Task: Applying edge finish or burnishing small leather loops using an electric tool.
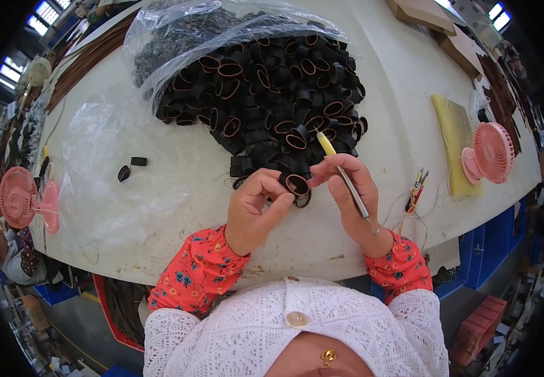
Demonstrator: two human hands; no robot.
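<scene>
Black loop (294, 183) pinched between thumb and fingers (279, 202) of left hand (253, 206), just off near edge of heap of similar loops (265, 110); opening turned upward and toward the right. Fingers of right hand (358, 195) closed round slim pen-shaped tool (327, 144), long axis slanting from lower right to upper left, tip directed away from the body, over the heap. Governing relation: loop to the left of the tool and nearer the body than its tip, with tip and loop apart; left hand the nearer, in direct hold. Right fingertips close beside loop; contact not certain from this angle.

Materials and shapes: loop a short, broad band of oval outline, dull black with tan-brown edge, apparently leather-like; tool yellow toward the tip, smooth and silvery along the shaft. Heap dense, ovals at all angles, far part beneath crinkled clear plastic bag (240, 28). At left, wrinkled transparent sheet (89, 144) over pale, scuffed bench (397, 119). At right, small snips (417, 190) with slender coloured handles.
</scene>
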